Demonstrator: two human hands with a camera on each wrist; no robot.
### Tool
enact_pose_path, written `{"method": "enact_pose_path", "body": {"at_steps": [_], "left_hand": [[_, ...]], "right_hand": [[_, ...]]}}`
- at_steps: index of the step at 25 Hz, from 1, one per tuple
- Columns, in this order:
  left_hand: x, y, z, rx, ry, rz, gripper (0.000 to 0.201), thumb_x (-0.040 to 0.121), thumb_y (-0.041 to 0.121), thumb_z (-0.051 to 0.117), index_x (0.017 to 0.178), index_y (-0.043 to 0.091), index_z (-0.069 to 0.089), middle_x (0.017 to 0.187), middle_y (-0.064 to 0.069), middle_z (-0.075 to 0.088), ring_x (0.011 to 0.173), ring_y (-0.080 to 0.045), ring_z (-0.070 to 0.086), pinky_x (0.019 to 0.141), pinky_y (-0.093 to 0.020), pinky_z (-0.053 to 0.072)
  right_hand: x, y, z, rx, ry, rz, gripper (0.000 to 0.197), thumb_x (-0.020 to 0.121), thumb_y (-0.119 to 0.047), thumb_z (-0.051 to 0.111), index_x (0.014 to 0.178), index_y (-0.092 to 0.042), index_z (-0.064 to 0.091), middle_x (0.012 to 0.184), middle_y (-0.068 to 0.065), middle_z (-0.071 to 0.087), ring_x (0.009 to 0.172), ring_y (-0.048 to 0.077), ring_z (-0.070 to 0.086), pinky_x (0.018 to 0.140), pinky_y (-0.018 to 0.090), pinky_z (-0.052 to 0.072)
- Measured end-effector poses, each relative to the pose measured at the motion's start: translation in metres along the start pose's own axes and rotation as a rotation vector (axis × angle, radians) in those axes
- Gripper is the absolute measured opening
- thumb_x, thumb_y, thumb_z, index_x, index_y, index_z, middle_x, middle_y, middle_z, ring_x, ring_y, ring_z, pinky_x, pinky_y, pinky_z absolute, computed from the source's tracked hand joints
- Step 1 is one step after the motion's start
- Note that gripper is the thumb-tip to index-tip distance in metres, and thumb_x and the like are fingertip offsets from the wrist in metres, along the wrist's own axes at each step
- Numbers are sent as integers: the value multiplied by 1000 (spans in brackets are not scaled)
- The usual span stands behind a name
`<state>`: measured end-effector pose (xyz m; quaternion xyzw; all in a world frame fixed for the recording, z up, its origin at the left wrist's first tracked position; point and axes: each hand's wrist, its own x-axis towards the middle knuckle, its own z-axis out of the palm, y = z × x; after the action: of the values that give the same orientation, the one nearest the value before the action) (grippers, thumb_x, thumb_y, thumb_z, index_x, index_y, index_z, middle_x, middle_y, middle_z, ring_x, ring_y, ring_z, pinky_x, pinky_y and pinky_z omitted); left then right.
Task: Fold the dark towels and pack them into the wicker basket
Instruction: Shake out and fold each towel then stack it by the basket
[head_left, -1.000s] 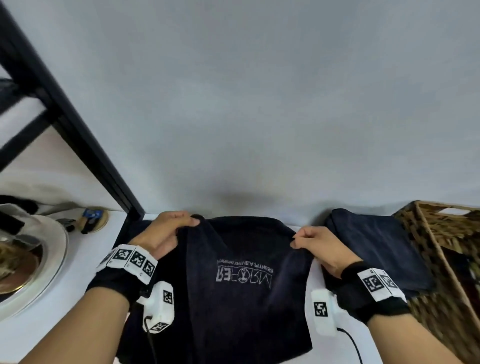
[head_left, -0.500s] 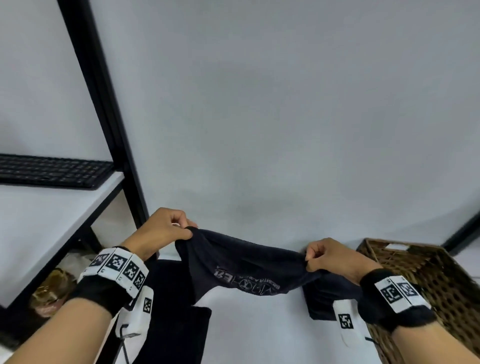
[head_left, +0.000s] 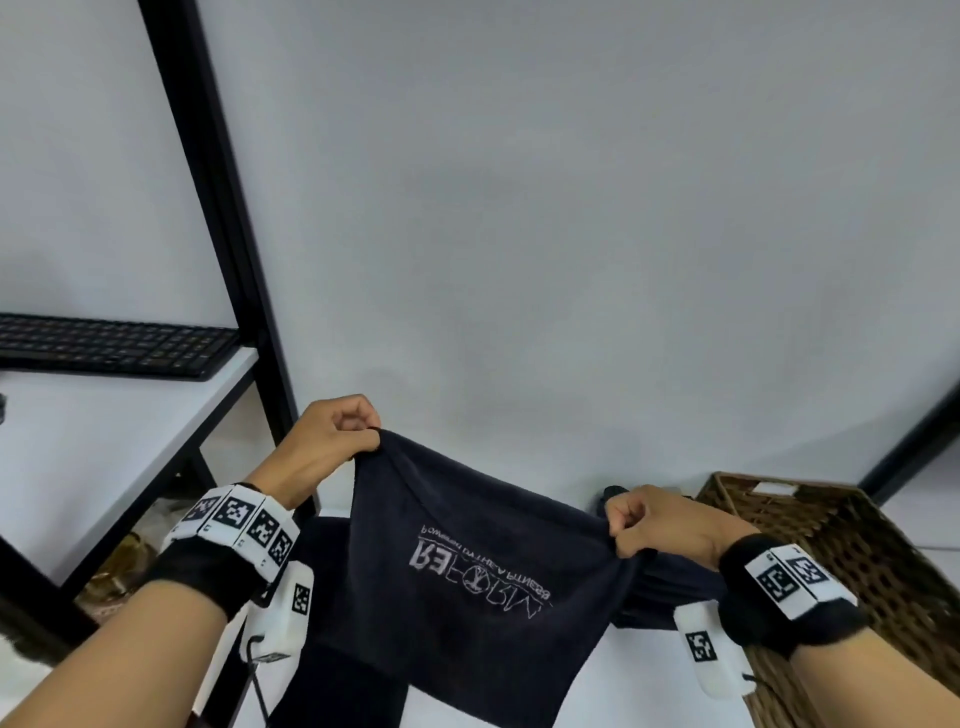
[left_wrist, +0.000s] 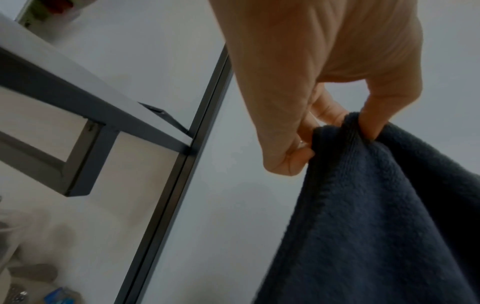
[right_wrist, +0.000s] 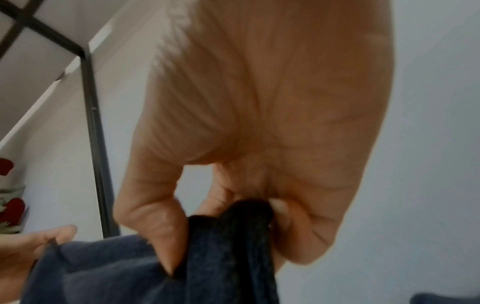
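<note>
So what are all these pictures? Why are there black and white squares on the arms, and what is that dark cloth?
These are a person's two hands, no machine. The big picture comes from a camera on the head, looking down. The other two come from small cameras strapped to each wrist, so the palms look huge. The checkered squares sit on wristbands; what they are for, the pictures don't show. The left hand and right hand each pinch a top corner of a dark towel with pale lettering, holding it up in the air. Beside the right arm stands a wicker basket. On a shelf to the left lies a keyboard.
</note>
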<state>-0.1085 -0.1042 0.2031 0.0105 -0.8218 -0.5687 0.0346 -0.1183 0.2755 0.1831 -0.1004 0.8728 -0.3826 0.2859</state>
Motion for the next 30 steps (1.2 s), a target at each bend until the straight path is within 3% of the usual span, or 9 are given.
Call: {"method": "enact_pose_path", "body": {"at_steps": [4, 9, 12, 15, 17, 21, 23, 26, 30], "left_hand": [[13, -6, -10, -154, 28, -44, 24, 82, -11, 55, 70, 10, 61, 69, -9, 56, 70, -21, 50, 67, -32, 40], [18, -10, -14, -292, 37, -98, 24, 85, -9, 51, 70, 9, 58, 70, -7, 55, 66, -17, 50, 65, -27, 42], [20, -18, -15, -332, 60, -122, 21, 83, -5, 56, 67, 10, 58, 68, -6, 54, 67, -17, 47, 63, -26, 39], [21, -24, -13, -250, 138, -91, 14, 69, 2, 64, 59, 11, 58, 66, -8, 61, 68, -20, 50, 65, -26, 40], [23, -26, -9, -165, 221, -52, 22, 71, -8, 66, 59, 8, 56, 72, -5, 72, 71, -20, 63, 72, -24, 48], [38, -29, 6, 87, 325, -5, 17, 70, -8, 67, 67, 7, 60, 79, -2, 74, 79, -24, 68, 78, -30, 55], [53, -28, 14, 298, 302, 38, 20, 72, -2, 66, 78, 16, 65, 81, 2, 69, 79, -18, 64, 72, -22, 49], [76, -22, 25, 581, 258, 105, 22, 77, 4, 61, 93, 17, 69, 88, 1, 61, 85, -17, 57, 75, -24, 43], [70, -17, 23, 385, 315, 118, 18, 79, 3, 59, 76, 15, 71, 76, 5, 68, 73, -13, 61, 72, -22, 48]], "right_hand": [[7, 11, 10, 327, 8, -26, 17, 61, -9, 69, 63, -17, 54, 67, 3, 47, 66, 12, 45, 58, 22, 37], [13, 6, 2, 638, 293, -143, 23, 77, 12, 65, 65, -6, 56, 63, 7, 55, 62, 15, 53, 61, 26, 43], [12, 3, -6, 672, 419, -197, 20, 81, 10, 63, 67, -3, 59, 66, 9, 60, 65, 19, 57, 63, 26, 48], [8, 2, -9, 603, 540, -255, 16, 82, 7, 66, 69, -1, 62, 68, 5, 65, 67, 14, 61, 64, 21, 51], [7, 1, -11, 426, 669, -288, 14, 80, 5, 70, 70, -3, 64, 69, 2, 67, 67, 9, 61, 65, 16, 50], [28, 2, -20, 147, 855, -260, 19, 79, -5, 74, 73, -19, 63, 75, 4, 67, 70, 14, 60, 68, 24, 49], [48, 2, -27, 33, 881, -239, 21, 81, -11, 73, 88, -26, 60, 80, -2, 66, 76, 12, 61, 71, 21, 47], [78, 1, -38, -67, 889, -234, 27, 88, -14, 65, 112, -25, 61, 91, -7, 66, 86, 12, 62, 79, 18, 43], [78, 3, -39, 39, 905, -288, 16, 91, -9, 57, 93, -23, 65, 91, -10, 68, 85, 11, 61, 70, 6, 42]]}}
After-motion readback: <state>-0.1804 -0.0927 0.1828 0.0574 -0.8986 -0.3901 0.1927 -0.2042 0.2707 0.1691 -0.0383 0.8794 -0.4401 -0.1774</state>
